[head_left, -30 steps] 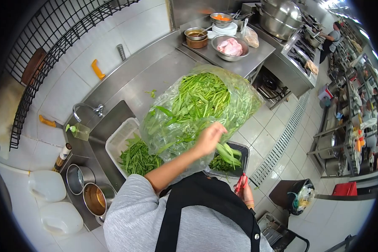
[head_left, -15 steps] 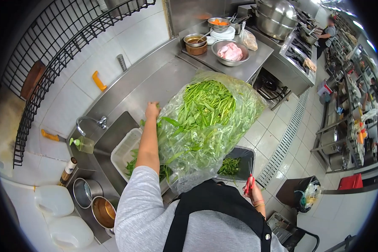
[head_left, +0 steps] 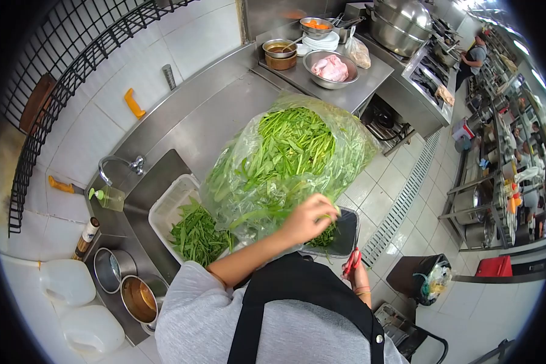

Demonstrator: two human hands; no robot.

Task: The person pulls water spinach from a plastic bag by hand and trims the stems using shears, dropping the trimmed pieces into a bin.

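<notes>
My left hand (head_left: 312,219) is closed, held over the near side of a large clear plastic bag (head_left: 224,176). Pale stem ends show at its fingertips, and leafy stalks trail to the left. Inside the bag lies a big heap of leafy green vegetables (head_left: 297,142). My right hand (head_left: 359,278), lower right, is wrapped round red-handled scissors (head_left: 351,262). Between the hands stands a dark bin (head_left: 347,233) with cut greens at its bottom. To the left, a white plastic basin (head_left: 159,212) in the sink holds trimmed green leaves (head_left: 199,233).
A steel bowl of raw meat (head_left: 330,70) stands on the back counter beside stacked plates (head_left: 323,41). The sink has a tap (head_left: 118,162); pots (head_left: 141,300) sit at lower left. A lined trash bin (head_left: 409,278) stands right. A person (head_left: 473,57) is by the far stoves.
My left hand has swung from beyond the basin, left of the bag, across to the right near the scissors. It carries stalks. My right hand stays low right, the scissors now angled differently.
</notes>
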